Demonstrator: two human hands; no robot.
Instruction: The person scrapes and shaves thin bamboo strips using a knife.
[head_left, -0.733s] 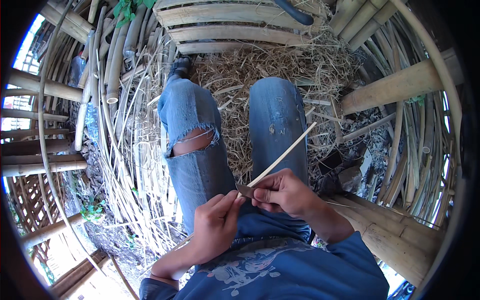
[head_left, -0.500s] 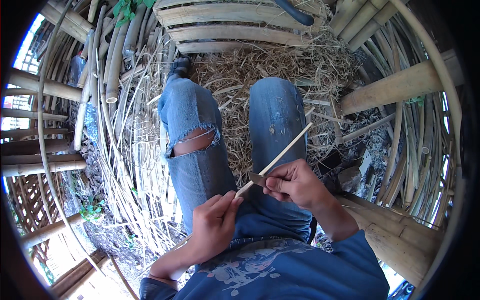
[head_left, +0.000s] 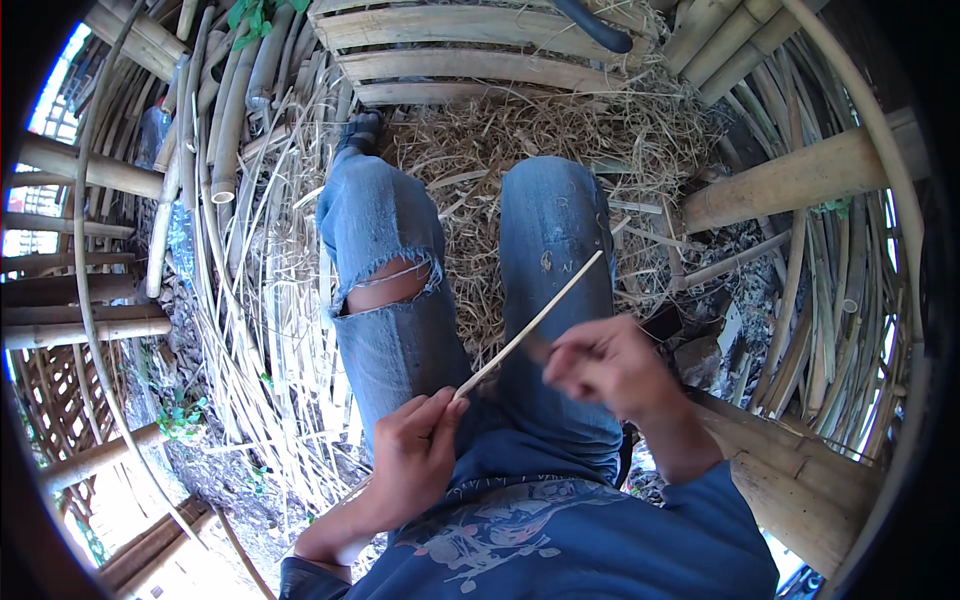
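Note:
A thin pale bamboo strip (head_left: pixel 530 325) slants across my lap from lower left to upper right, over my blue jeans. My left hand (head_left: pixel 415 455) pinches the strip's near end between thumb and fingers. My right hand (head_left: pixel 605 365) is blurred with motion. It is closed around a small dark knife (head_left: pixel 541 349), whose blade lies against the middle of the strip. My left knee shows through a tear in the jeans (head_left: pixel 385 290).
Straw and shavings (head_left: pixel 470 150) litter the ground between my legs. Bundles of split bamboo strips (head_left: pixel 240 250) lie to my left, and thick bamboo poles (head_left: pixel 800 175) to my right. Flat bamboo slats (head_left: pixel 470 65) lie ahead of my feet, and a bamboo bench (head_left: pixel 800 480) sits under me.
My right hand has slid with the knife away from my left hand, up along the strip toward the right. My left hand keeps its pinch on the near end.

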